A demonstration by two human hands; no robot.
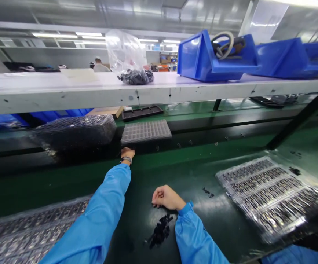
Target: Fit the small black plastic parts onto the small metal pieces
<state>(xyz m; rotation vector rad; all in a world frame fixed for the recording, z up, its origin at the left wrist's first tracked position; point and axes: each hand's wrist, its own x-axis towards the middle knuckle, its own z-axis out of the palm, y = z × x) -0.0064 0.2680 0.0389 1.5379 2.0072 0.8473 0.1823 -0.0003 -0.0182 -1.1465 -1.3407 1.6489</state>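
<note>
My left hand (127, 153) reaches forward to the dark strip just below a clear compartment tray (146, 132). Its fingers look curled, and their tips are hidden from me. Closer in, my right hand (166, 197) rests low over the green work surface with its fingers closed together. Whatever it may hold is too small or too covered to make out. Just below this hand lies a loose pile of small black parts (160, 231). A few more black pieces (208, 192) are scattered to its right.
Filled clear trays lie at right (271, 194) and lower left (32, 231). A tray stack (76, 132) stands back left. Overhead, a white shelf (79, 90) bears a plastic bag (128, 58) and blue bins (194, 58). Another person's blue sleeve (293, 255) shows at lower right.
</note>
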